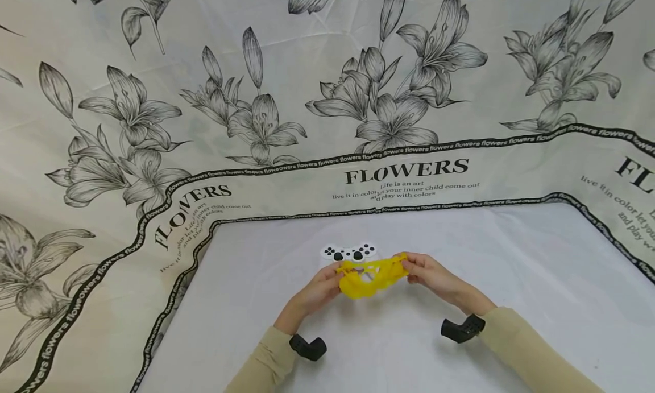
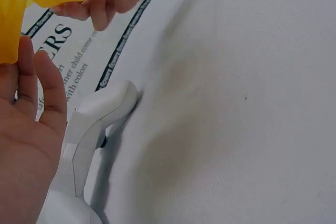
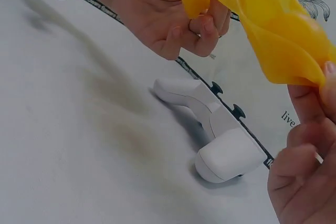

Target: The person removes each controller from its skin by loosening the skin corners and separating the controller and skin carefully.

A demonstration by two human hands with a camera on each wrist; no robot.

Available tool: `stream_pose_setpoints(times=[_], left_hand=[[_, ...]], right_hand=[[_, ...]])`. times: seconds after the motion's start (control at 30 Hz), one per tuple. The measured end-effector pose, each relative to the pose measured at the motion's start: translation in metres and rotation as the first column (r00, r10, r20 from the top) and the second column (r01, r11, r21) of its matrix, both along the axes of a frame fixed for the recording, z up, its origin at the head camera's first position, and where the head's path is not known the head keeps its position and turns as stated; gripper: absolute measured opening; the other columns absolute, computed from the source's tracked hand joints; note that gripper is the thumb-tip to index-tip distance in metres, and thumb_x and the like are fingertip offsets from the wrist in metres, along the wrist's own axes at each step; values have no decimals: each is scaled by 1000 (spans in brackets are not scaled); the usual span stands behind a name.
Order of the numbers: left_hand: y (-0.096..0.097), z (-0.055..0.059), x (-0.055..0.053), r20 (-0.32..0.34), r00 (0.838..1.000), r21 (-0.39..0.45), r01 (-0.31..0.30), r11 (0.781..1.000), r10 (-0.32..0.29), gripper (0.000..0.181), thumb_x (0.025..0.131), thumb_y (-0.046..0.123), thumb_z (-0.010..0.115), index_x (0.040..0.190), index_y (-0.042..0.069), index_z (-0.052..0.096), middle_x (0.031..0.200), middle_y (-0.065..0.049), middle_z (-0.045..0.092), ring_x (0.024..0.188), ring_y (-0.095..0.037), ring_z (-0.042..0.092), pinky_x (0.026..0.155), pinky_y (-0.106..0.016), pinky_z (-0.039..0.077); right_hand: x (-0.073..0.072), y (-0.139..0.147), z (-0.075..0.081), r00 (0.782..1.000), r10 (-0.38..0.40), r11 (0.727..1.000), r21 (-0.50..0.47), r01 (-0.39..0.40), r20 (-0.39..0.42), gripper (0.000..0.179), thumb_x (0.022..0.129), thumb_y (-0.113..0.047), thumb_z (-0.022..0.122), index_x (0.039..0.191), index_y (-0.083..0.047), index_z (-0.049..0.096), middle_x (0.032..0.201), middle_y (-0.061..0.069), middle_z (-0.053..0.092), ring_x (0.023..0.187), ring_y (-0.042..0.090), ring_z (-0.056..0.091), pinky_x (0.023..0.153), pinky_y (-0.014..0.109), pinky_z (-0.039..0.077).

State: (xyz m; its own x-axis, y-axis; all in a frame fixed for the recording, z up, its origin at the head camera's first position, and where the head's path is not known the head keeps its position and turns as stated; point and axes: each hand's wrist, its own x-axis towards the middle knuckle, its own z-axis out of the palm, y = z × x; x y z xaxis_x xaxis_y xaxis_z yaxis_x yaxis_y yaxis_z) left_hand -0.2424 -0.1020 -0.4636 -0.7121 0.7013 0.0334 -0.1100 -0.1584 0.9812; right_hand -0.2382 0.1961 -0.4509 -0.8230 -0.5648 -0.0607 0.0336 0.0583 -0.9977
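Observation:
A floppy yellow silicone controller cover point(image 1: 359, 288) with cut-out holes is stretched between both hands above the table. My left hand point(image 1: 318, 289) pinches its left end, and my right hand point(image 1: 434, 274) pinches its upper right corner. In the right wrist view the cover point(image 3: 283, 40) looks thin, bent and folded, with nothing inside it. Just beyond the hands, a white game controller point(image 1: 349, 251) with black sticks and buttons lies on the table. The left wrist view shows the controller's pale grip point(image 2: 107, 100) beside my left hand, while the cover is partly cut off there.
A white cloth point(image 1: 409, 347) covers the table. Behind it and at the sides hangs a curtain point(image 1: 286, 188) printed with lilies and lettering. Black wrist-worn devices, one by the left sleeve point(image 1: 308, 347) and one by the right sleeve point(image 1: 463, 328), stick out inward.

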Motion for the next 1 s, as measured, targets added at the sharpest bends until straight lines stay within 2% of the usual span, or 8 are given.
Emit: stream_pose_setpoints(times=[0.1, 0.23, 0.37, 0.53, 0.7, 0.8, 0.9, 1.0], left_hand=[[1, 5, -1, -11, 1000, -36, 16, 999, -17, 45, 104, 18, 37, 133, -17, 33, 110, 11, 59, 98, -1, 56, 91, -16, 49], [4, 7, -2, -31, 999, -66, 34, 997, -36, 50, 105, 23, 37, 132, -18, 33, 107, 10, 59, 95, -2, 56, 91, -17, 49], [6, 7, -2, -43, 998, -54, 47, 997, -49, 44, 104, 21, 36, 128, -15, 40, 104, 11, 60, 94, -3, 56, 92, -18, 47], [8, 9, -3, -80, 995, -51, 63, 997, -67, 42, 102, 15, 35, 121, -22, 40, 99, 14, 62, 93, -3, 55, 95, -23, 42], [7, 11, -4, -142, 989, -80, 36, 996, -47, 45, 101, 14, 37, 118, -28, 36, 94, 16, 65, 90, -2, 57, 97, -22, 41], [6, 13, -3, -163, 987, -78, -3, 997, -10, 44, 101, 14, 38, 113, -28, 37, 92, 14, 63, 88, -3, 56, 95, -21, 42], [5, 15, -3, -179, 983, -68, -42, 997, 29, 38, 100, 15, 39, 105, -23, 44, 89, 12, 61, 87, -5, 55, 94, -21, 42], [5, 16, -3, -183, 982, -50, -57, 997, 47, 31, 100, 18, 42, 99, -12, 51, 88, 12, 62, 87, -5, 55, 95, -23, 41]], right_hand=[[1, 3, -1, 999, 10, 998, -66, -8, 38, 27, 104, -27, 41, 121, -13, 56, 97, -10, 60, 69, 7, 40, 61, 19, 34], [3, 6, -5, 996, 81, 974, -218, -69, 47, 24, 105, -23, 37, 115, -24, 59, 98, -11, 60, 62, 11, 25, 60, 26, 21], [7, 6, -8, 991, 133, 925, -361, -121, 9, 30, 106, -17, 32, 118, -24, 59, 103, -12, 61, 65, 13, 23, 60, 23, 22], [13, 2, -7, 996, 82, 890, -449, -82, -20, 32, 106, -11, 32, 117, -23, 59, 106, -11, 61, 66, 13, 23, 60, 19, 24], [14, 1, -2, 992, 127, 898, -424, -118, -7, 33, 105, -10, 32, 116, -20, 61, 104, -9, 63, 64, 14, 24, 60, 17, 28], [14, 2, 2, 985, 174, 911, -378, -163, -5, 35, 106, -11, 30, 116, -20, 62, 101, -9, 62, 64, 14, 25, 60, 23, 24], [14, 2, 5, 981, 192, 928, -324, -184, -6, 35, 107, -16, 29, 115, -21, 63, 97, -10, 62, 63, 12, 28, 62, 30, 20], [15, 3, 7, 981, 191, 948, -256, -188, -12, 33, 107, -22, 30, 115, -21, 62, 96, -11, 64, 64, 7, 36, 60, 31, 20]])
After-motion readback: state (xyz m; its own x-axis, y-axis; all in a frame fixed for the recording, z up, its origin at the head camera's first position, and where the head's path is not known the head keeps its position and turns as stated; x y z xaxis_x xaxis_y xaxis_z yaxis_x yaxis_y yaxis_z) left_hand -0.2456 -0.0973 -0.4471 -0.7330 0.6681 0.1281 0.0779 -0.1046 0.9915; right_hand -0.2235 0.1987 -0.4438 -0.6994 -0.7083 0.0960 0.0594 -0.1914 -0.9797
